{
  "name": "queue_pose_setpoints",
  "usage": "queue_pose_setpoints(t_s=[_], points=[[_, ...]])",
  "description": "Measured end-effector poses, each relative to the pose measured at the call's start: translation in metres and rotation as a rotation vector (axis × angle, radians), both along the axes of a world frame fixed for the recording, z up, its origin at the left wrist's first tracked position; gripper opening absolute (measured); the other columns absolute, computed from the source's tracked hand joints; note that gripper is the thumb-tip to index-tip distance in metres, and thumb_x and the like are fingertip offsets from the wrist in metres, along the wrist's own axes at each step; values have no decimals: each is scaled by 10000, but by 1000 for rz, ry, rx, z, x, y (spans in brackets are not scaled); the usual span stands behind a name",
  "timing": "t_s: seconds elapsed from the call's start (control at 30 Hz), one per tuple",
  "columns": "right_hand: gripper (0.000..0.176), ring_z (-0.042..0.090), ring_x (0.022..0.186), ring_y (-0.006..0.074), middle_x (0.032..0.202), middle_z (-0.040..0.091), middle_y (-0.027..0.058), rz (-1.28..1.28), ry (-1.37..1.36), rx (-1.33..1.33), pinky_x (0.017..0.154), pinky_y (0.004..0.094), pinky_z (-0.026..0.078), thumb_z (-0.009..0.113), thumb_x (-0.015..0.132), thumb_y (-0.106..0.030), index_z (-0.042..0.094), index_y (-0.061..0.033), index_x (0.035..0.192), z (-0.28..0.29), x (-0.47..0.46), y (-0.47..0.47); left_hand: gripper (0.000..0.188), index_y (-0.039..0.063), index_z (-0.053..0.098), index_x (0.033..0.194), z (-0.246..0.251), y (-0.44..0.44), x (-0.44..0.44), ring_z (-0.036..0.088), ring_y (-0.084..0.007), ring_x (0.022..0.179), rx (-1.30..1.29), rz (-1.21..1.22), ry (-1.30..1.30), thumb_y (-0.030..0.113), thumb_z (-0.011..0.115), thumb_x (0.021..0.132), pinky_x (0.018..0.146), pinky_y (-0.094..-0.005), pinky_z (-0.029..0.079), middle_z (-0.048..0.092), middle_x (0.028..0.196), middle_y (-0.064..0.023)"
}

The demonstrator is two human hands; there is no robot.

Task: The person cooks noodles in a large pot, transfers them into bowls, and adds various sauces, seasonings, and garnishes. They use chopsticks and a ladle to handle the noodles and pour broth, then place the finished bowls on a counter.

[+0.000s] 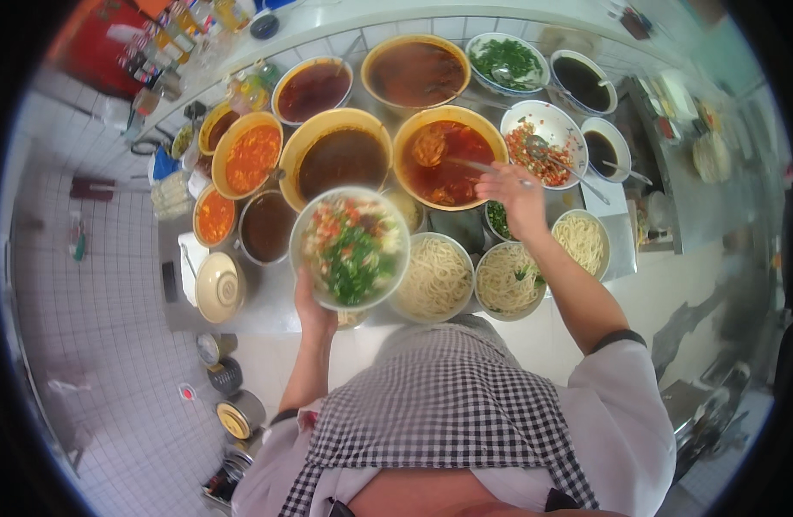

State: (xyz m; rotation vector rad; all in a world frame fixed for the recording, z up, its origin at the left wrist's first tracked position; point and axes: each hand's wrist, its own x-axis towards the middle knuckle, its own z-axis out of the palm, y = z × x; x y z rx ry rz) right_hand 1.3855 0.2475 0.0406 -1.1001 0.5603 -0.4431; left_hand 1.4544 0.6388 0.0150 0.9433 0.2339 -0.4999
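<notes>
My left hand [314,307] holds a bowl [351,249] by its near left side. Chopped greens, red chopped pieces and pale food fill that bowl, which looks blurred. Over a yellow-rimmed basin of red broth [453,158], my right hand [514,197] grips the handle of a ladle [471,165]. Its scoop, holding a reddish-brown piece of food, is at the left part of the red broth. Just right of my right hand stands a white bowl of chopped red peppers [544,148] with a spoon in it. Bowls of noodles [433,274] sit below, near the counter's front edge.
Basins of dark broth [345,161] and orange sauce [248,158] crowd the steel counter [177,313]. Farther back are a bowl of chopped greens [508,61] and bowls of dark liquid [583,81]. An overturned bowl [219,287] lies at the left; bottles [177,32] line the back shelf.
</notes>
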Motion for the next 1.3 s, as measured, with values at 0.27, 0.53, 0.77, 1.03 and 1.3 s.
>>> queue_pose_setpoints(t_s=[0.27, 0.53, 0.77, 1.03, 1.3], points=[[393, 718, 762, 283, 967, 712, 211, 97, -49, -242, 722, 367, 595, 521, 1071, -221, 583, 125, 1246, 157, -60, -11, 504, -5, 470, 1430, -10, -81, 30, 590, -243, 1262, -76, 17, -26, 372, 452, 1096, 1104, -412, 456, 601, 1374, -141], [420, 741, 802, 335, 997, 711, 260, 168, 0, -91, 734, 427, 624, 513, 1078, -235, 555, 136, 1272, 163, -74, 16, 504, -8, 564, 1326, -7, -116, 27, 677, -203, 1084, -58, 14, 1, 417, 551, 1056, 926, -358, 559, 677, 1219, -122], [369, 754, 854, 291, 1042, 735, 219, 583, 14, -713, 809, 380, 610, 542, 1073, -187, 581, 94, 1310, 157, -69, 51, 539, -37, 604, 1306, -7, -128, 11, 609, -168, 1025, 145, 26, -98, 435, 568, 1049, 916, -330, 485, 676, 1158, -111], [354, 736, 954, 316, 1097, 710, 189, 714, -175, -1366, 767, 369, 614, 696, 880, 30, 640, 71, 1227, 147, -73, 50, 558, -30, 576, 1335, -16, -130, 7, 568, -191, 1102, 72, 71, -201, 450, 555, 1050, 988, -344, 441, 648, 1211, -123], [366, 733, 978, 300, 1148, 715, 194, 515, -459, -1663, 784, 378, 629, 721, 834, -25, 684, 65, 1187, 142, -73, 46, 500, 11, 569, 1387, -16, -130, 23, 561, -219, 1255, -1, 1, -152, 400, 480, 1086, 1091, -382, 435, 614, 1354, -123]])
